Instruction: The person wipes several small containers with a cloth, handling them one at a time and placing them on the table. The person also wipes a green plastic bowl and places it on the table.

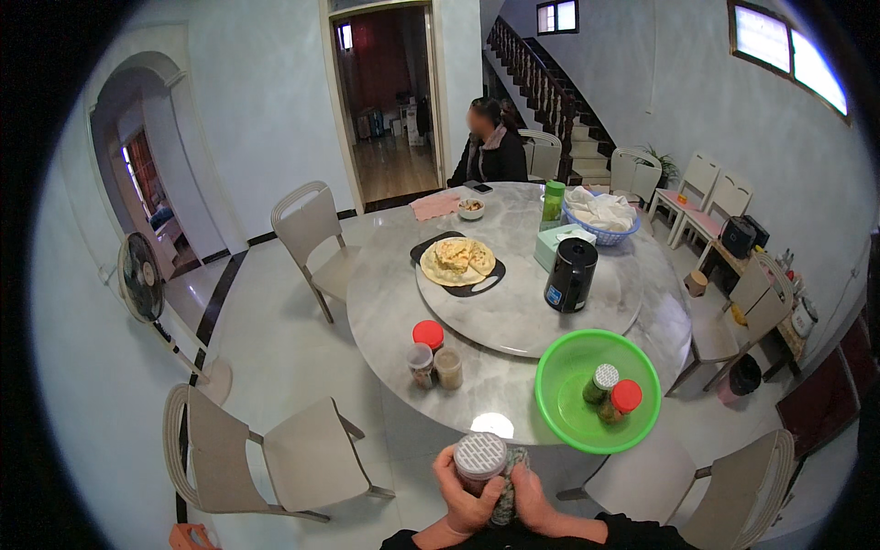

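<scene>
My left hand point(466, 507) grips a clear jar with a white patterned lid point(480, 454), held before the table's near edge. Against the jar's side my right hand point(535, 498) presses a grey-green cloth point(507, 496). Just beyond, a bright green plastic basin point(564, 399) stands at the table's near right edge. Inside it are a jar with a white patterned lid point(605, 376) and a jar with a red lid point(625, 397). Left of the basin, three jars stand close together: one with a red lid point(428, 334), one with a clear lid point(421, 364) and one with a tan top point(449, 366).
The round marble table point(385, 302) carries a turntable point(481, 330) with flatbreads point(457, 261) on a black board, a black kettle point(571, 275) and a tissue box point(546, 249). Behind are a blue basket point(608, 236) and a seated person point(491, 151). Chairs point(309, 454) surround the table.
</scene>
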The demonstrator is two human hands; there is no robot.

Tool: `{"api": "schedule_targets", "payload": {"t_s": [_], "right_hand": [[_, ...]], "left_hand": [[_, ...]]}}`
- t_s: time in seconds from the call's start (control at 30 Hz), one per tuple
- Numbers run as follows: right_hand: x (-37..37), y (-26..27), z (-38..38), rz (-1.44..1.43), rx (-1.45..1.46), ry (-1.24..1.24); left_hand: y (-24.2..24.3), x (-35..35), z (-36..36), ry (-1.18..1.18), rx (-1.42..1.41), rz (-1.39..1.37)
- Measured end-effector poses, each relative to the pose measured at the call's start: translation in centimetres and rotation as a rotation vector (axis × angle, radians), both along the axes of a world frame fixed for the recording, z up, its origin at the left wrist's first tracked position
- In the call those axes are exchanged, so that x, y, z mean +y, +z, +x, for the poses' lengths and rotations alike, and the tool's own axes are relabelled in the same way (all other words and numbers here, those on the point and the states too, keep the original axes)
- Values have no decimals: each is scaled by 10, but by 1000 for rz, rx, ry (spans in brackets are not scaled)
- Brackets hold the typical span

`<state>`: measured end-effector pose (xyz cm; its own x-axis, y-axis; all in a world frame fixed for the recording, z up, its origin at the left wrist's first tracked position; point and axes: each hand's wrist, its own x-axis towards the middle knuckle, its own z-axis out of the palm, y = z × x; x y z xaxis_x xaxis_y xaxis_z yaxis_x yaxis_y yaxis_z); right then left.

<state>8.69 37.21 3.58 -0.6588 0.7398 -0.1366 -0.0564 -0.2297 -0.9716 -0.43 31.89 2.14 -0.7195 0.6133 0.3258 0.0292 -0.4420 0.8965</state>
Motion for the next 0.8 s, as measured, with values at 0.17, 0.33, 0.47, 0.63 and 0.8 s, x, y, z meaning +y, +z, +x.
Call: {"api": "schedule_targets", "payload": {"t_s": [0.17,0.33,0.47,0.63,0.8], "right_hand": [[13,-11,-3,-533,95,-51],[20,-36,4,-679,113,-57],[26,-41,9,-148,-192,-54],[31,-44,20,-8,-260,-47],[36,-42,30,339,-423,-15]], "left_hand": [[-10,-4,-3,70,540,-23],[-9,-1,-4,181,846,132],[-12,2,0,188,887,176],[-8,2,0,85,824,144],[-12,-4,-6,-77,826,-3]]}}
